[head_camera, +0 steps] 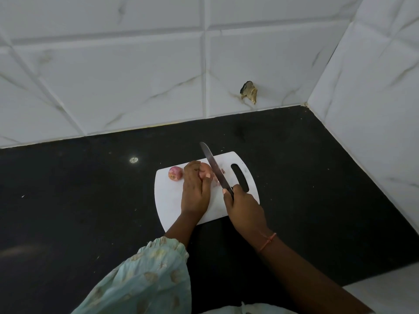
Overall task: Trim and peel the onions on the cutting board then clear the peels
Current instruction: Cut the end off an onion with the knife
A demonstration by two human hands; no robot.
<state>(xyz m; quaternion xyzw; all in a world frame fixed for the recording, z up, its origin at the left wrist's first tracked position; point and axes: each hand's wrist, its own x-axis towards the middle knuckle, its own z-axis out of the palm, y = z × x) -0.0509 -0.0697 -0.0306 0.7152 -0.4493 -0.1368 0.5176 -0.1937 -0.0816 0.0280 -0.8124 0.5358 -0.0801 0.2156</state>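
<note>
White cutting board (172, 200) sits out on the black worktop (79, 189), its handle slot toward the right, near edge just ahead of the person's forearms. Plenty of bare dark surface to the left and beyond the board up to the tiled wall (136, 75), which turns a corner on the right and closes that side in. Left hand (195, 189) is down on the board, fingers (205, 177) curled over a pale onion (205, 171), pinning it in place. Right hand (246, 207) is wrapped tight around the handle of a knife (215, 168), blade angled up and away, crossing just right of that onion. A second onion (175, 174), still in its reddish skin, rests near the board's left edge, just beside the left hand. Small peel scraps (223, 171) lie right of the blade.
</note>
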